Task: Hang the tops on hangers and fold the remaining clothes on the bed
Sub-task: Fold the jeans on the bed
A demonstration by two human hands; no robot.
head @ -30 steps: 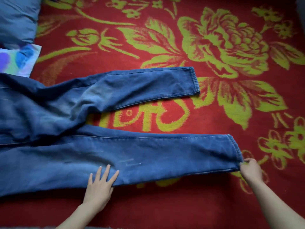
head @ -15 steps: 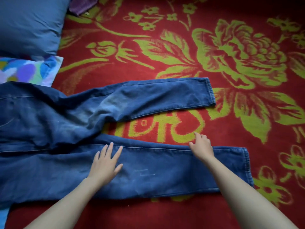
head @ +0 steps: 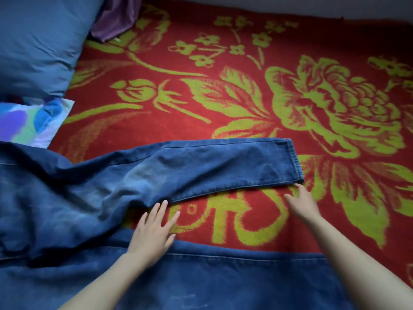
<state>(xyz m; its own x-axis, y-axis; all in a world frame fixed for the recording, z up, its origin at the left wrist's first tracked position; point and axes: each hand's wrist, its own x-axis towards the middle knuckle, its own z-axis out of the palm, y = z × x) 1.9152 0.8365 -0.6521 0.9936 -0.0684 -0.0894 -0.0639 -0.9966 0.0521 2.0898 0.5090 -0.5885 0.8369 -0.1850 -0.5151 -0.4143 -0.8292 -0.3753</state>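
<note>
A pair of blue jeans (head: 67,209) lies spread flat on the bed, waist off to the left, both legs pointing right. The far leg (head: 223,166) ends in a hem near the middle of the view. The near leg (head: 223,278) runs under my forearms. My left hand (head: 154,231) is open, fingers spread, in the gap between the legs with fingertips at the far leg's lower seam. My right hand (head: 301,202) is open, fingertips just below the far leg's hem corner. Neither hand grips anything.
A red blanket with a green flower pattern (head: 312,108) covers the bed. A blue pillow (head: 38,41) lies at the top left, a multicoloured cloth (head: 33,121) below it, and a purple garment (head: 114,19) behind the pillow.
Both hands left the near leg and moved forward to the far leg. The view moved forward with them, so the near leg's hem is now out of sight.
</note>
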